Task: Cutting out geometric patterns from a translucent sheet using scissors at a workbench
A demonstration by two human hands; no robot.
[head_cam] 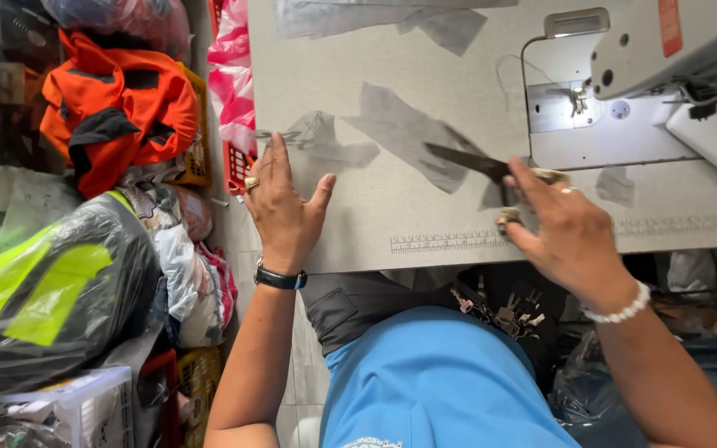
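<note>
Right hand has its fingers closed on a pair of scissors, dark blades pointing left and lying low over the grey surface, handles mostly hidden under the fingers. Blade tips sit at the edge of a grey translucent fabric scrap, thin, irregular, pointed at the corners. Left hand lies flat, fingers spread and empty, pressing the surface just below another small grey scrap; ring on one finger, black watch on the wrist. White bead bracelet on the right wrist. Sewing machine at upper right, lamp on over the needle plate. Orange jacket and bagged garments piled at left, off the surface.
</note>
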